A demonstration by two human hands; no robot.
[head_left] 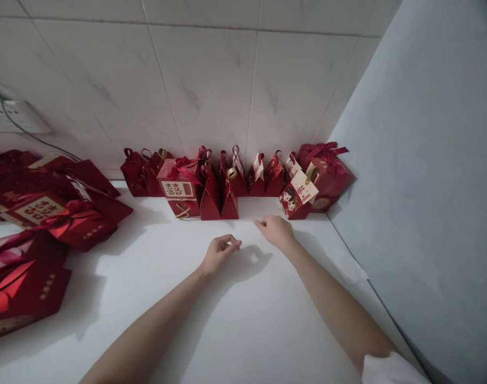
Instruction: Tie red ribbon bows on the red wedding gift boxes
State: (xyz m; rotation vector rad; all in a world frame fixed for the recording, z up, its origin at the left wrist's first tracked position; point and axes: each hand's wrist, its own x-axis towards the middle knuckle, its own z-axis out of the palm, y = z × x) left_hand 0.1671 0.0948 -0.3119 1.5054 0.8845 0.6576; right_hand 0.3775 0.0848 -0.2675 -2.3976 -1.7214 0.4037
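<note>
My left hand (221,253) hovers over the white tabletop (243,320), in front of the row of red gift boxes. Its fingers curl in towards the thumb, with nothing visible in the grip. My right hand (276,231) is near the tabletop, just in front of a red-and-cream gift box (297,197) with a gold loop. One finger points left; the others are partly hidden. Nearest my left hand stand two narrow red boxes, one with a gold loop (229,201) and one with a red ribbon loop (210,200). Beside them is a larger ribboned box (180,186).
More small red boxes (274,176) line the tiled wall (211,80). A large ribboned box (327,173) fills the right corner beside a pale side panel (427,160). Several red boxes (85,226) crowd the left, below a power strip (17,116) with a dark cable.
</note>
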